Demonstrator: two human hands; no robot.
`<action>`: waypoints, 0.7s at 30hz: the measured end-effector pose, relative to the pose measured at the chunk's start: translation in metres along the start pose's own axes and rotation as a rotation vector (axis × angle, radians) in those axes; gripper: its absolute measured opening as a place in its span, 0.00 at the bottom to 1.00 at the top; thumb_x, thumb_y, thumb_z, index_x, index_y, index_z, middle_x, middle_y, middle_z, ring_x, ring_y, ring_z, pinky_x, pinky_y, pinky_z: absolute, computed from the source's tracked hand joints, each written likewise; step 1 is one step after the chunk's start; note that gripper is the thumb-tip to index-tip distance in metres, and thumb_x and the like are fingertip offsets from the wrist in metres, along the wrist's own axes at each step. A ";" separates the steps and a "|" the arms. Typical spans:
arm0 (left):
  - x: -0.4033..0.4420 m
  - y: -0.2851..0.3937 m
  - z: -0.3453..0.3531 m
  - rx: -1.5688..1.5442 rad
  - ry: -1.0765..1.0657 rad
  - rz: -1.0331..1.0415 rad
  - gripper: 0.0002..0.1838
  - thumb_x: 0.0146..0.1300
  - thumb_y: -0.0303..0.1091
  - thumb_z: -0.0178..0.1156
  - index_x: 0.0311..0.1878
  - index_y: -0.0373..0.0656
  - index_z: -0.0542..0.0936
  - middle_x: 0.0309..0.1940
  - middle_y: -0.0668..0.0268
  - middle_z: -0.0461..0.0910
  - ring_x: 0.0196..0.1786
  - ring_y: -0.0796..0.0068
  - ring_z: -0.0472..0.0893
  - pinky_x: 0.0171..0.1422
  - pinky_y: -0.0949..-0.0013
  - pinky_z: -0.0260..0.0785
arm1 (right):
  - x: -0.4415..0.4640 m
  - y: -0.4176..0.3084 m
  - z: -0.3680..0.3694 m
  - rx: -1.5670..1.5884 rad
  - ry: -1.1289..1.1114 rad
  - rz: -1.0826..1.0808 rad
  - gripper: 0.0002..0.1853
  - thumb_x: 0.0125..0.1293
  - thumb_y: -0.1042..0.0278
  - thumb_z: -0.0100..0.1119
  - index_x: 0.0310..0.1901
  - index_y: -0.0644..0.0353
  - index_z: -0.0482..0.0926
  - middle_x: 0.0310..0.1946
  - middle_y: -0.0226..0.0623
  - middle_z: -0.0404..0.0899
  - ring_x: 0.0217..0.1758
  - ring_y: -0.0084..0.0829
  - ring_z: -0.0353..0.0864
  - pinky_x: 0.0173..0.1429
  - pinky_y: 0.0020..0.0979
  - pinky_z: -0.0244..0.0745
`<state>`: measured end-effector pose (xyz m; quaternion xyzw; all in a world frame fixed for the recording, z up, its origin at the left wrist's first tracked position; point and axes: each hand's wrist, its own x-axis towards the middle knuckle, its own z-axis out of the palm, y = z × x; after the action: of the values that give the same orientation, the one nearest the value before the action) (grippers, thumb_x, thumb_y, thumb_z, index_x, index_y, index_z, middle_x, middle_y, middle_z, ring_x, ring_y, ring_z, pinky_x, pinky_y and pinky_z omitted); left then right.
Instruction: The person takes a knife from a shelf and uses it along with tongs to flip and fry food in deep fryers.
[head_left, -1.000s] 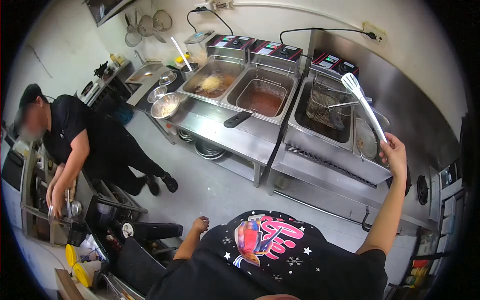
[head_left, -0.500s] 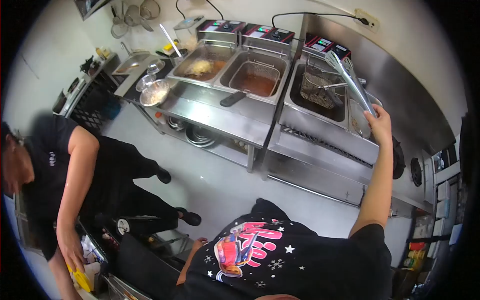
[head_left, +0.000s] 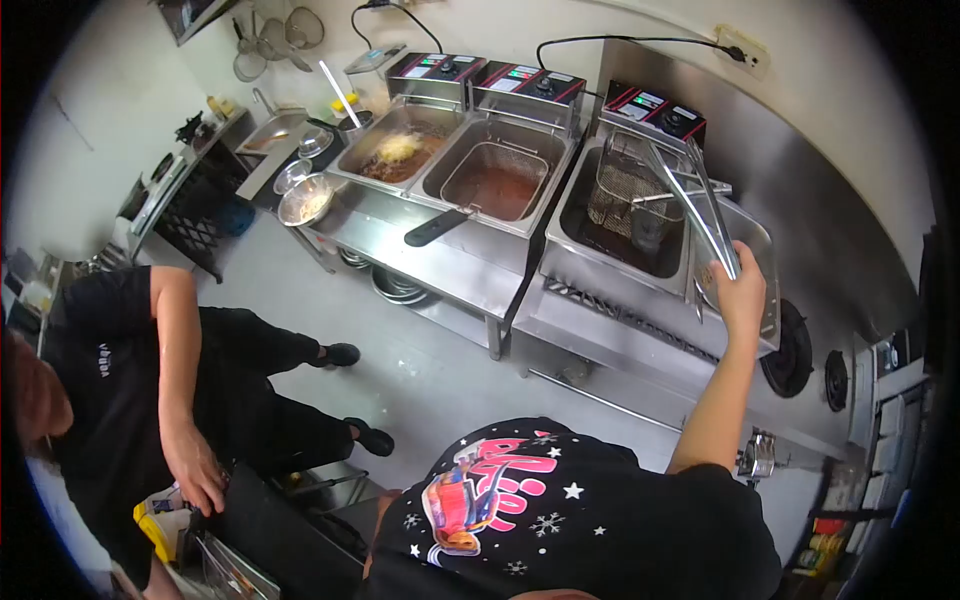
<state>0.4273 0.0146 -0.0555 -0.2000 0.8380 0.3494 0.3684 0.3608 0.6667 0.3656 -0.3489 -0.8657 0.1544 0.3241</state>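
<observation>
My right hand (head_left: 740, 290) is closed around the handle end of metal tongs (head_left: 718, 238), whose two arms point up and away, spread apart. The tongs are above the right-hand deep fryer (head_left: 568, 205), where a wire basket (head_left: 612, 200) hangs over dark oil. Beside my hand is a metal tray (head_left: 752, 245) on the fryer's right. In the middle fryer a second wire frying basket (head_left: 458, 180) sits in brown oil, its black handle sticking out. Yellow frying food (head_left: 398, 149) floats in the left fryer. My left hand is hidden beside my body.
At left a co-worker (head_left: 120, 350) in black reaches down to a yellow-and-white package (head_left: 160, 525). Metal bowls (head_left: 306, 200) stand on the counter left of the fryers. Black burners (head_left: 790, 350) lie at right, and strainers (head_left: 250, 62) hang on the wall.
The tongs have turned and spread wider, and my right hand has shifted slightly left and down. My left hand has left view. The co-worker's arm has moved.
</observation>
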 end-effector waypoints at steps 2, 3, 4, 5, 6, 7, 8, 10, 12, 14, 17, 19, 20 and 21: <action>0.003 0.020 0.013 0.009 0.009 0.028 0.18 0.55 0.41 0.58 0.46 0.42 0.77 0.30 0.62 0.81 0.30 0.73 0.80 0.37 0.69 0.73 | 0.004 0.000 -0.008 0.054 -0.034 0.024 0.24 0.52 0.67 0.62 0.52 0.62 0.72 0.45 0.50 0.76 0.49 0.47 0.75 0.53 0.37 0.67; 0.004 0.030 0.020 0.011 0.015 0.044 0.18 0.55 0.41 0.58 0.46 0.42 0.77 0.30 0.62 0.81 0.30 0.73 0.80 0.37 0.69 0.73 | 0.007 0.003 -0.012 0.090 -0.035 0.029 0.23 0.52 0.67 0.62 0.51 0.61 0.72 0.43 0.50 0.77 0.47 0.46 0.76 0.51 0.36 0.68; 0.005 0.041 0.027 0.014 0.023 0.061 0.18 0.55 0.41 0.59 0.46 0.42 0.77 0.30 0.62 0.81 0.30 0.73 0.80 0.37 0.69 0.73 | 0.010 0.007 -0.014 0.125 -0.038 0.030 0.22 0.53 0.68 0.62 0.51 0.61 0.72 0.41 0.50 0.77 0.45 0.45 0.77 0.50 0.36 0.68; 0.004 0.055 0.033 0.018 0.034 0.081 0.18 0.55 0.42 0.59 0.46 0.42 0.77 0.30 0.62 0.81 0.30 0.73 0.80 0.37 0.69 0.73 | 0.013 0.011 -0.014 0.159 -0.039 0.026 0.22 0.53 0.68 0.61 0.51 0.61 0.72 0.40 0.50 0.78 0.43 0.44 0.77 0.48 0.35 0.69; 0.004 0.071 0.039 0.008 0.042 0.099 0.18 0.54 0.42 0.59 0.46 0.42 0.77 0.31 0.62 0.81 0.30 0.73 0.80 0.37 0.69 0.73 | 0.021 0.033 -0.005 0.073 0.050 -0.130 0.22 0.53 0.69 0.61 0.51 0.62 0.72 0.40 0.50 0.78 0.43 0.42 0.78 0.48 0.34 0.69; 0.004 0.091 0.045 -0.010 0.054 0.121 0.18 0.54 0.42 0.59 0.46 0.43 0.77 0.31 0.62 0.81 0.30 0.73 0.80 0.37 0.69 0.73 | 0.025 0.035 -0.005 0.064 0.037 -0.127 0.22 0.53 0.69 0.61 0.51 0.63 0.72 0.40 0.50 0.78 0.43 0.42 0.78 0.48 0.34 0.69; -0.014 0.126 0.050 -0.071 0.081 0.117 0.14 0.57 0.40 0.57 0.43 0.44 0.77 0.26 0.64 0.80 0.25 0.73 0.79 0.31 0.70 0.72 | 0.030 0.037 -0.008 0.054 0.023 -0.121 0.22 0.53 0.69 0.61 0.51 0.63 0.72 0.41 0.49 0.78 0.42 0.41 0.78 0.48 0.33 0.69; 0.028 0.122 0.073 -0.537 -0.002 0.150 0.12 0.60 0.42 0.55 0.39 0.44 0.76 0.24 0.65 0.78 0.22 0.73 0.77 0.27 0.70 0.71 | 0.041 0.045 -0.007 0.058 0.010 -0.137 0.23 0.54 0.70 0.61 0.52 0.64 0.71 0.41 0.47 0.78 0.40 0.38 0.78 0.47 0.32 0.69; 0.001 0.216 0.047 -0.649 0.016 0.108 0.14 0.61 0.47 0.53 0.36 0.45 0.75 0.26 0.64 0.78 0.23 0.71 0.77 0.28 0.68 0.71 | 0.051 0.044 -0.009 0.123 -0.032 -0.111 0.23 0.54 0.70 0.61 0.53 0.63 0.71 0.41 0.45 0.78 0.40 0.36 0.78 0.46 0.31 0.69; -0.045 0.330 0.003 -0.835 0.070 0.245 0.25 0.62 0.57 0.48 0.45 0.43 0.73 0.31 0.59 0.78 0.30 0.67 0.79 0.33 0.63 0.73 | 0.057 0.047 -0.008 0.158 -0.048 -0.103 0.23 0.54 0.71 0.61 0.53 0.62 0.71 0.42 0.44 0.78 0.40 0.34 0.77 0.45 0.30 0.69; -0.065 0.443 -0.079 -0.986 -0.157 0.525 0.43 0.60 0.68 0.34 0.67 0.42 0.48 0.45 0.52 0.75 0.37 0.62 0.79 0.37 0.58 0.74 | 0.066 0.052 -0.007 0.177 -0.056 -0.140 0.23 0.54 0.72 0.61 0.53 0.62 0.71 0.44 0.43 0.77 0.40 0.31 0.76 0.45 0.30 0.70; -0.072 0.502 -0.121 -0.981 -0.233 0.494 0.39 0.63 0.63 0.36 0.66 0.39 0.50 0.47 0.49 0.75 0.39 0.57 0.80 0.35 0.58 0.76 | 0.068 0.045 -0.007 0.219 -0.055 -0.138 0.23 0.53 0.72 0.61 0.53 0.61 0.71 0.45 0.43 0.77 0.40 0.30 0.75 0.45 0.29 0.70; -0.071 0.524 -0.134 -0.933 -0.246 0.439 0.37 0.64 0.61 0.37 0.64 0.38 0.53 0.47 0.49 0.74 0.40 0.56 0.80 0.34 0.58 0.77 | 0.068 0.043 -0.009 0.227 -0.076 -0.127 0.23 0.53 0.73 0.61 0.53 0.61 0.71 0.46 0.43 0.76 0.42 0.32 0.76 0.45 0.29 0.70; -0.065 0.540 -0.141 -0.813 -0.332 0.444 0.35 0.64 0.59 0.39 0.62 0.37 0.56 0.46 0.49 0.75 0.40 0.56 0.81 0.34 0.59 0.77 | 0.066 0.040 -0.010 0.235 -0.099 -0.113 0.24 0.52 0.74 0.61 0.53 0.62 0.71 0.47 0.43 0.75 0.43 0.33 0.76 0.45 0.30 0.71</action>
<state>0.0824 0.2813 0.2989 -0.0857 0.5863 0.7454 0.3056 0.3514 0.7420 0.3828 -0.2511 -0.8749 0.2530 0.3278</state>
